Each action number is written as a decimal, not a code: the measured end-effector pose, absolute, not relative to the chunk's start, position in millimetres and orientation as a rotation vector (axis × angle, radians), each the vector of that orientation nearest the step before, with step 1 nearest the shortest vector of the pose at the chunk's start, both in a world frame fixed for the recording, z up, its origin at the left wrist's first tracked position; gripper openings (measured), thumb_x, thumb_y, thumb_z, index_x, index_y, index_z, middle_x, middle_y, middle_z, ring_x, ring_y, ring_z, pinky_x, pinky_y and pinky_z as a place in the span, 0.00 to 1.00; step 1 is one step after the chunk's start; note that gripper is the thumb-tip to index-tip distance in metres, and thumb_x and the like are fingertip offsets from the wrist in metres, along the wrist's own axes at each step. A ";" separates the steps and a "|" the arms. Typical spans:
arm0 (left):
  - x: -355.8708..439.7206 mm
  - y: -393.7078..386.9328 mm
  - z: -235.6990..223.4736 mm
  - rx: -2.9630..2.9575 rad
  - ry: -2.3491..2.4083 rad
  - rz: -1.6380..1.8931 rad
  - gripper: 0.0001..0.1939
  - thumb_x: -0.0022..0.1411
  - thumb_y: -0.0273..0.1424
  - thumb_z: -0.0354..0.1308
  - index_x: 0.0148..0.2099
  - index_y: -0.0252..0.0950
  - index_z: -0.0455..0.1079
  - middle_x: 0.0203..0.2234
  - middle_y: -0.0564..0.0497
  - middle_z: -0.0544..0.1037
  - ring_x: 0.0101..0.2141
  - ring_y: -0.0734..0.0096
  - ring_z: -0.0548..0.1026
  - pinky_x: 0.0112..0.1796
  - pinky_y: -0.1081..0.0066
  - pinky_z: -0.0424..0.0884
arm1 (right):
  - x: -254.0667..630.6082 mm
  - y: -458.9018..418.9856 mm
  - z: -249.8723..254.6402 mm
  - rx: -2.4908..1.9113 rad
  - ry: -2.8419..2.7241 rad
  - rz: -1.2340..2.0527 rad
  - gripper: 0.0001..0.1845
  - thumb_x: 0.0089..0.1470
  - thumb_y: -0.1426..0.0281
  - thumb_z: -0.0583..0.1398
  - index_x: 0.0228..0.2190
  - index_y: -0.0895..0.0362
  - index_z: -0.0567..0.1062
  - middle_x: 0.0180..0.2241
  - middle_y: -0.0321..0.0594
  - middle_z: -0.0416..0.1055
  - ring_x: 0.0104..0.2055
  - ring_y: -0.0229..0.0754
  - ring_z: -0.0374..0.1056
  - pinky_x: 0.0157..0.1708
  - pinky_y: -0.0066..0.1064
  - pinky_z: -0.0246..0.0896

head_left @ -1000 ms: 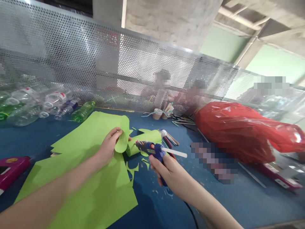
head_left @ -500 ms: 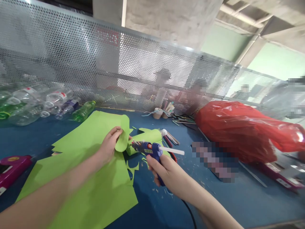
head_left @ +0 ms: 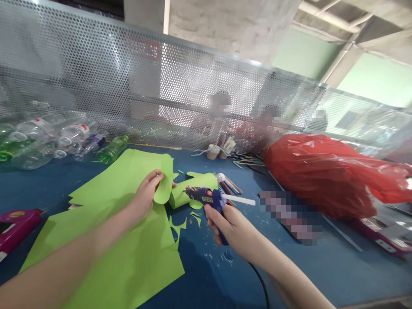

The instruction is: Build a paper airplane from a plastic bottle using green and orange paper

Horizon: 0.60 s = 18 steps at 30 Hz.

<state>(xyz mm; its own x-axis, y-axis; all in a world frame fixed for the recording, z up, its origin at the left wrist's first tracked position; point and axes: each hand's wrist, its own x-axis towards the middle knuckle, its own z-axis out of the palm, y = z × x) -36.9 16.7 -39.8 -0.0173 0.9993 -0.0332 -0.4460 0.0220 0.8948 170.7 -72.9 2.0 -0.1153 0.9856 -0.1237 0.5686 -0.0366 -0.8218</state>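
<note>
Pinched in my left hand (head_left: 146,191) is a rounded green paper piece (head_left: 165,182), held upright above large green paper sheets (head_left: 128,257). My right hand (head_left: 231,223) is wrapped round the grip of a blue hot glue gun (head_left: 209,196), a white glue stick (head_left: 240,199) jutting from its back. The gun's nozzle, crusted with residue, points left toward the paper piece but stays apart from it. Behind the nozzle lies a green paper-covered bottle (head_left: 196,187) with a pale neck at its right end.
Plastic bottles (head_left: 35,141) lie at the far left by a perforated metal screen (head_left: 96,77). Two cups of pens (head_left: 213,151) stand at the back. A red plastic bag (head_left: 315,171) fills the right. Green paper scraps (head_left: 178,227) and a magenta tool (head_left: 19,227) lie nearer.
My right hand has drawn the glue gun slightly right, away from the paper piece. The left hand keeps its hold with hardly any movement.
</note>
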 end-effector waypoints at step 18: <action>-36.7 13.9 -36.1 0.833 0.921 1.372 0.03 0.60 0.31 0.55 0.37 0.39 0.64 0.23 0.50 0.80 0.34 0.61 0.80 0.30 0.70 0.72 | 176.2 -70.1 6.5 -1.652 -1.787 0.944 0.23 0.59 0.49 0.50 0.26 0.55 0.65 0.19 0.31 0.64 0.19 0.37 0.64 0.21 0.28 0.57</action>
<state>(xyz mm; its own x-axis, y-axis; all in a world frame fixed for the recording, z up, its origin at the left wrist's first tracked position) -36.7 13.9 -36.1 -0.0173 0.9985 -0.0526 -0.4270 0.0402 0.9033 176.2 -70.1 6.5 -0.1159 0.9901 -0.0791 0.6236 0.0105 -0.7817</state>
